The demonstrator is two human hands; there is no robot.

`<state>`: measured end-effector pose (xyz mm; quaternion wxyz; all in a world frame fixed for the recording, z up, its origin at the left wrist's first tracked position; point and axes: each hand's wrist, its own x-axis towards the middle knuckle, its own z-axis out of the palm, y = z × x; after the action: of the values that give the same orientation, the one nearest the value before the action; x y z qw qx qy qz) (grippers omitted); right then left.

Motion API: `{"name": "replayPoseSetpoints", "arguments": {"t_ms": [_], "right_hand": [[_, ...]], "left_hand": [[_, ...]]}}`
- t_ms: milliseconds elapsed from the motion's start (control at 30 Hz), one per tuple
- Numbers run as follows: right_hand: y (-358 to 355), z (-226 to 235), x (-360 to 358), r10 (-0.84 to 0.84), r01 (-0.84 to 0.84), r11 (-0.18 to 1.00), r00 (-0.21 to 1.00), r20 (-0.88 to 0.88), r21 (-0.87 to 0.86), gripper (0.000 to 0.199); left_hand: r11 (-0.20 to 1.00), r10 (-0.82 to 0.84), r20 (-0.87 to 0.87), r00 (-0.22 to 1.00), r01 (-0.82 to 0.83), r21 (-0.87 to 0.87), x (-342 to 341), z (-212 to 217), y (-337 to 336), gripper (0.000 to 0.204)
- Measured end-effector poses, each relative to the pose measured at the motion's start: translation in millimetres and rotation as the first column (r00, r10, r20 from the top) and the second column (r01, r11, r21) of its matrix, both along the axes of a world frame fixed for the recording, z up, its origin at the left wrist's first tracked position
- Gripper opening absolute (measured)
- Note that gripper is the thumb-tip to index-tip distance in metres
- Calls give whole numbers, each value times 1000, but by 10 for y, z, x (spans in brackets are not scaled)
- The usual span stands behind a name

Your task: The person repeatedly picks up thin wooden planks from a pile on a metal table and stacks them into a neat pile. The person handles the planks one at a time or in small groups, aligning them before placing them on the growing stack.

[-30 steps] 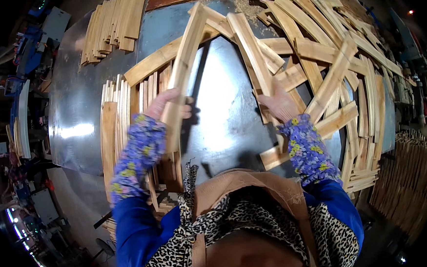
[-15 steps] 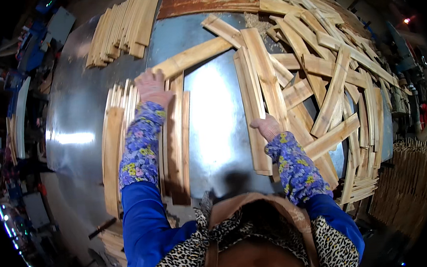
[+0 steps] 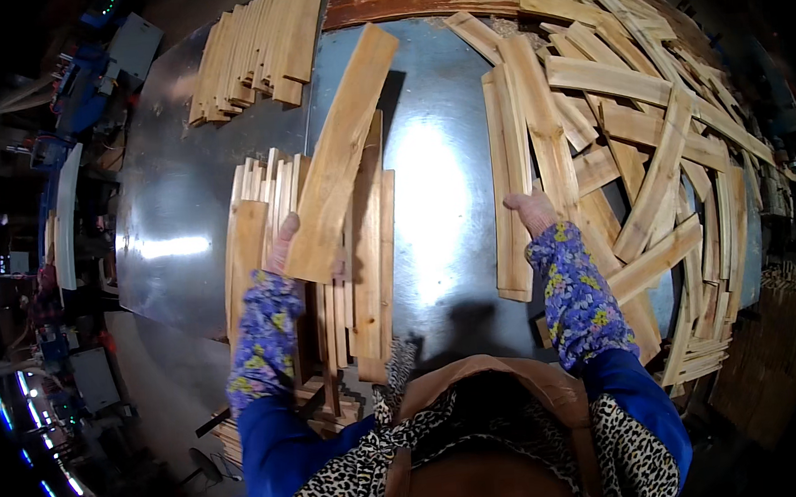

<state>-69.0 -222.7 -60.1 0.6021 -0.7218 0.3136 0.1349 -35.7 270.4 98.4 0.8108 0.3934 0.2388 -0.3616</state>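
My left hand [image 3: 281,246] is closed round the near end of a wide pale wooden board [image 3: 345,151]. This board is raised and slants away to the far right, above a row of boards standing on edge [image 3: 271,188]. Part of my left hand is hidden beneath it. My right hand [image 3: 532,211] is closed at the right edge of a pair of long boards [image 3: 513,264] lying lengthwise on the metal table. Its thumb lies toward the upper board, while most of its fingers are out of sight.
A heap of crisscrossed boards [image 3: 653,178] covers the table's right side. Another row of boards [image 3: 258,52] lies at the far left. The shiny metal tabletop [image 3: 432,137] shows between the stacks. Machinery [image 3: 135,46] stands beyond the left edge.
My left hand has come nearer and taken hold of the board, which has swung from lying crosswise to pointing away from me. My right hand stays at the same pair of boards.
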Motion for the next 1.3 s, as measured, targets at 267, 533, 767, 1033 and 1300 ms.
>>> {"name": "replayPoseSetpoints", "arguments": {"t_ms": [267, 533, 767, 1033, 1300], "right_hand": [[133, 164, -110, 232, -230, 967, 972, 15, -106, 57], [652, 280, 96, 430, -432, 902, 902, -36, -30, 50], [803, 700, 148, 360, -362, 932, 931, -54, -24, 50], [1107, 715, 109, 404, -427, 889, 901, -160, -163, 74], [2687, 402, -638, 886, -883, 464, 464, 22, -77, 64]], "left_hand": [[954, -74, 205, 976, 129, -270, 1752, -442, -472, 92], [345, -107, 604, 790, -540, 767, 3794, -260, -188, 49], [-427, -817, -354, -456, 65, 902, 922, -121, -1739, 26], [-375, -544, -426, -723, -244, 894, -239, -521, -877, 73], [-46, -998, -52, -24, -221, 974, -691, 155, -354, 61]]}}
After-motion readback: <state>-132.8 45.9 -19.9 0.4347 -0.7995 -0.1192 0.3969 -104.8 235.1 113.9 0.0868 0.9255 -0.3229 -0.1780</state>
